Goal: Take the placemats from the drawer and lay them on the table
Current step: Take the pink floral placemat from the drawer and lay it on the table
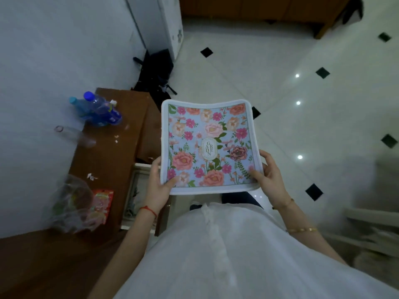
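A square floral placemat [208, 145] with a white border and a light blue ground is held flat in front of me, above the floor. My left hand [159, 186] grips its near left corner, thumb on top. My right hand [266, 175] grips its near right corner the same way. Below my left forearm an open drawer [138, 190] sticks out of the brown wooden cabinet [112, 152]; something pale lies inside it, too dim to make out.
On the cabinet top stand plastic bottles [97, 110], a clear glass bottle [75, 134], a clear bag [69, 206] and a red packet [102, 201]. A dark bag [155, 74] lies on the floor behind. White tiled floor [313, 126] spreads to the right.
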Motion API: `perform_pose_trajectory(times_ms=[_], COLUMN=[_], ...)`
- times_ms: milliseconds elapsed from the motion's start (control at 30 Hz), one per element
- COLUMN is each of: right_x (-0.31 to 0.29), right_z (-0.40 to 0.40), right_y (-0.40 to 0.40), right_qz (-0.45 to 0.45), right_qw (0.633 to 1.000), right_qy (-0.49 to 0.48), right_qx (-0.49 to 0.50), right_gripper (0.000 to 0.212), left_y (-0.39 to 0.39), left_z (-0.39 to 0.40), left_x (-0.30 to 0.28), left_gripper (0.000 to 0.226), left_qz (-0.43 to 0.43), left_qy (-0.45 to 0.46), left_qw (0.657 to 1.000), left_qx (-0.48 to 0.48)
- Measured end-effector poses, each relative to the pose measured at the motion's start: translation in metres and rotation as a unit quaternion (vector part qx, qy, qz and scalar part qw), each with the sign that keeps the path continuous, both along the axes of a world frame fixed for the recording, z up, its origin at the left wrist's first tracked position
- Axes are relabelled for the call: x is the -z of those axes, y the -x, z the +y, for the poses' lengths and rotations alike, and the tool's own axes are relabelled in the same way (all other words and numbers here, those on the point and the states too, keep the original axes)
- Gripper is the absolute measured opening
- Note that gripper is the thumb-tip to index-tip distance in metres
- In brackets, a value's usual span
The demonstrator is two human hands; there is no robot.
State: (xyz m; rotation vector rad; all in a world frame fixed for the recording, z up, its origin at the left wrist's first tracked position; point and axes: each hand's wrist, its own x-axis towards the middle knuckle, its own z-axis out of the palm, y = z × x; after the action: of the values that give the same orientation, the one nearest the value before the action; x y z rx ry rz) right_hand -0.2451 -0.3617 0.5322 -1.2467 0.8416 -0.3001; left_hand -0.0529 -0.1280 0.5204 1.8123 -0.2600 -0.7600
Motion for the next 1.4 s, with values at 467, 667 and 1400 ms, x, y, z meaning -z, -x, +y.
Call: perform_pose_trajectory(times_ms=[467,667,1400], right_x=[0.004,-0.001,0.006], right_z=[-0.136,-0.222,-0.566], right_y=[0.085,0.127,0.127], right_qz=[0.011,0.018,-0.019], right_qw=[0.979,0.962,0.883], right_qy=[0.006,0.021,0.021], right_qx=[0.202,0.272,0.468], right_gripper=[0.042,0.046,0.037], left_y=[0.002,0.033,0.017], left_z=[-0.236,-0.357,-0.833], left_x=[-0.002,-0.007,-0.001], left_gripper=[0.064,0.061,0.064], left_qz=[-0.017,-0.036,-0.059], left_qy=[0.002,0.023,0.052], left_qw=[0.975,0.961,0.878], left_qx=[0.22,0.274,0.471])
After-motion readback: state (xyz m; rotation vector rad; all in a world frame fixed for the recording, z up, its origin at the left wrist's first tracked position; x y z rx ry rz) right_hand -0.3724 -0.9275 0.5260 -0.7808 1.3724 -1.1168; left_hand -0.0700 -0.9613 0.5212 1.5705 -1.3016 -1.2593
